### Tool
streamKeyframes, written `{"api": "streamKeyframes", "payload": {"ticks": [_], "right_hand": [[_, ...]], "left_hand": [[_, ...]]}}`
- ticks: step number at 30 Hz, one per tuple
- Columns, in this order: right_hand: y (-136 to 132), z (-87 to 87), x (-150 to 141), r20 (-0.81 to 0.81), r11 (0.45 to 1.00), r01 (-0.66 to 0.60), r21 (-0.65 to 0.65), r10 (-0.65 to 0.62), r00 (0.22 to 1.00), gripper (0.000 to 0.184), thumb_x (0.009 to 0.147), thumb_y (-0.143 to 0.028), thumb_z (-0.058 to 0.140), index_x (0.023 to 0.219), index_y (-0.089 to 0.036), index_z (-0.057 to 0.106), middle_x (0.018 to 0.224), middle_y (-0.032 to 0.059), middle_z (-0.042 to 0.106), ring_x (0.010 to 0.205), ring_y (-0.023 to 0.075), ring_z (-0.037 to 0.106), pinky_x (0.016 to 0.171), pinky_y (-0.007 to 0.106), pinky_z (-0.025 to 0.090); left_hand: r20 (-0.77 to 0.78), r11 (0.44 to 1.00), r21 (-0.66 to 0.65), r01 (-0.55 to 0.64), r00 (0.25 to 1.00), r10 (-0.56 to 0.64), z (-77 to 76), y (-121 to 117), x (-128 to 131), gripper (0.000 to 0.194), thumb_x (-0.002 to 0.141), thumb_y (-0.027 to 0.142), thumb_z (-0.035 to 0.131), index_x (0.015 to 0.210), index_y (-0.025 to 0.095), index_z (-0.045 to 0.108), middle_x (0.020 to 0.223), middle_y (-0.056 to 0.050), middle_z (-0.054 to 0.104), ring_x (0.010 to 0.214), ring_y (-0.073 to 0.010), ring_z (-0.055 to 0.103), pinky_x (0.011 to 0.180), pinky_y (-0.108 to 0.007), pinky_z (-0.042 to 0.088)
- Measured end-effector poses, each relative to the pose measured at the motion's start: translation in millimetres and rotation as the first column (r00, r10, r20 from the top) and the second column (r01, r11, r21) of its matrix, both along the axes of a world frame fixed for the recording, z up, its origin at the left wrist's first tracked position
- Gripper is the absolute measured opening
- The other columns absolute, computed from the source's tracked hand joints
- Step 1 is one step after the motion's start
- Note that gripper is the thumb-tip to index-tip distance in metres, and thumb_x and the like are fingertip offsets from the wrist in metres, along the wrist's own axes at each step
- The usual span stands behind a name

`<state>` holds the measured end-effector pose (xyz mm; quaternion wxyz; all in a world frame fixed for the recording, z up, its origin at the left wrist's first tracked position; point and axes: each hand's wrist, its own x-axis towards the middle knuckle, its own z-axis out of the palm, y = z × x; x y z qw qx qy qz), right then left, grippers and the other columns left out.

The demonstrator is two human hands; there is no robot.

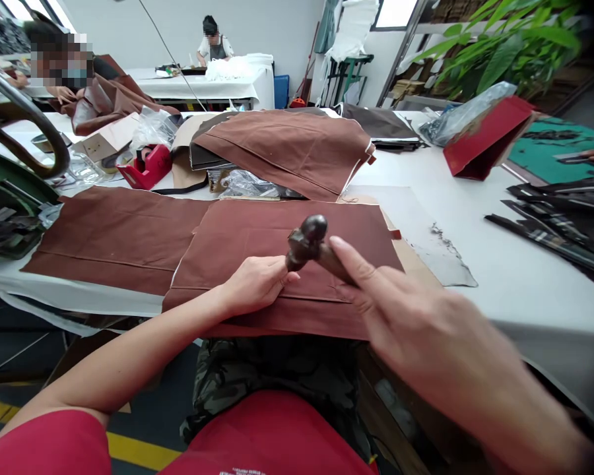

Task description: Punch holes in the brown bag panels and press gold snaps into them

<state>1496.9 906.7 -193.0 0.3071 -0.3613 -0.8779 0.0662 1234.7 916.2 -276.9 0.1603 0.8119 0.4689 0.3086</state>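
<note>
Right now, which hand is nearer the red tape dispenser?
Left hand: nearer, in front of and right of the red tape dispenser. Right hand: farther right.

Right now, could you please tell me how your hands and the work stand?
Right hand on knobbed dark wooden tool. Left hand on brown fabric panel. Nothing in the way.

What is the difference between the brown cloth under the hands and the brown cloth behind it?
The brown cloth under the hands lies flat, while the brown cloth behind it sits humped over a dark layer. The left hand rests on the front cloth, but no hand touches the back one. Both are the same reddish brown.
</note>
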Motion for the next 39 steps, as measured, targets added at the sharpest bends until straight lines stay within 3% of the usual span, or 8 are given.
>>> {"api": "streamKeyframes", "payload": {"ticks": [4, 8, 12, 15, 22, 29, 34, 39], "right_hand": [[11.0, -8.2, 6.6, -0.148, 0.992, 0.081, -0.093, -0.095, 0.984, 0.057, 0.094, -0.034, 0.057, 0.15, -0.033, 0.045, 0.113, 0.0032, 0.072, 0.086, 0.0238, 0.071, 0.072, 0.033, 0.06], [24.8, -43.0, 30.7, -0.305, 0.893, 0.231, -0.385, -0.36, 0.882, 0.065, 0.091, -0.054, 0.059, 0.15, -0.031, 0.046, 0.071, -0.0013, 0.068, 0.049, 0.0173, 0.058, 0.044, 0.028, 0.051], [51.4, -75.5, 40.8, -0.288, 0.801, 0.156, -0.579, -0.379, 0.879, 0.074, 0.084, -0.061, 0.063, 0.149, -0.029, 0.048, 0.053, -0.0023, 0.054, 0.037, 0.0171, 0.046, 0.032, 0.029, 0.04], [62.4, -84.5, 32.9, -0.366, 0.699, 0.033, -0.714, -0.413, 0.834, 0.08, 0.08, -0.062, 0.067, 0.15, -0.031, 0.044, 0.062, -0.0012, 0.055, 0.04, 0.0156, 0.045, 0.033, 0.028, 0.04], [68.1, -84.5, 17.9, -0.4, 0.482, -0.145, -0.864, -0.482, 0.779, 0.068, 0.083, -0.061, 0.067, 0.138, -0.024, 0.053, 0.069, -0.005, 0.048, 0.051, 0.0108, 0.045, 0.054, 0.026, 0.055], [76.6, -85.9, 23.2, -0.321, 0.389, -0.128, -0.912, -0.482, 0.815, 0.081, 0.079, -0.063, 0.069, 0.145, -0.022, 0.046, 0.07, -0.0038, 0.052, 0.052, 0.0122, 0.049, 0.054, 0.027, 0.056], [76.3, -92.2, 24.9, -0.317, 0.372, -0.132, -0.919, -0.499, 0.807, 0.09, 0.083, -0.068, 0.062, 0.153, -0.019, 0.034, 0.071, -0.004, 0.051, 0.053, 0.0125, 0.05, 0.055, 0.027, 0.054], [78.2, -95.4, 25.9, -0.33, 0.337, -0.169, -0.926, -0.506, 0.797, 0.09, 0.085, -0.07, 0.059, 0.155, -0.02, 0.032, 0.07, -0.0046, 0.05, 0.053, 0.0123, 0.05, 0.053, 0.026, 0.052]], "left_hand": [[0.418, 0.905, -0.17, -0.389, 0.803, 0.424, 13.7, 14.8, -53.6, 0.047, 0.102, 0.052, 0.025, 0.082, 0.02, 0.053, 0.074, -0.005, 0.066, 0.07, -0.0175, 0.065, 0.067, -0.027, 0.05], [0.128, 0.592, -0.175, -0.786, 0.579, 0.806, 16.0, 15.7, -129.9, 0.041, 0.093, 0.053, 0.041, 0.068, 0.021, 0.049, 0.073, -0.006, 0.065, 0.08, -0.0228, 0.063, 0.071, -0.03, 0.046], [0.011, 0.581, -0.164, -0.797, 0.588, 0.809, 4.5, 0.7, -153.3, 0.043, 0.079, 0.053, 0.063, 0.06, 0.021, 0.041, 0.056, 0.002, 0.051, 0.059, -0.0158, 0.05, 0.059, -0.027, 0.038], [-0.012, 0.591, 0.002, -0.807, 0.591, 0.807, 21.5, -11.6, -179.3, 0.045, 0.08, 0.051, 0.063, 0.063, 0.021, 0.035, 0.056, 0.005, 0.046, 0.055, -0.0118, 0.042, 0.056, -0.025, 0.035], [-0.038, 0.271, 0.621, -0.736, 0.317, 0.948, 102.5, 7.0, -315.7, 0.049, 0.084, 0.061, 0.055, 0.061, 0.018, 0.047, 0.09, -0.011, 0.062, 0.104, -0.0336, 0.058, 0.09, -0.047, 0.043], [-0.511, 0.789, 0.594, -0.156, 0.684, 0.52, 69.2, 174.0, -190.2, 0.024, 0.091, 0.037, 0.061, 0.082, 0.015, 0.067, 0.128, -0.011, 0.061, 0.115, -0.0263, 0.057, 0.101, -0.04, 0.046], [-0.631, 0.853, 0.516, 0.079, 0.709, 0.315, 44.3, 236.8, -134.4, 0.011, 0.081, 0.025, 0.072, 0.085, 0.014, 0.071, 0.126, -0.012, 0.064, 0.112, -0.0269, 0.059, 0.094, -0.038, 0.049], [-0.582, 0.831, 0.554, 0.041, 0.733, 0.352, 41.9, 248.9, -128.4, 0.019, 0.083, 0.002, 0.056, 0.082, 0.016, 0.068, 0.104, -0.007, 0.072, 0.093, -0.0171, 0.066, 0.076, -0.027, 0.05]]}}
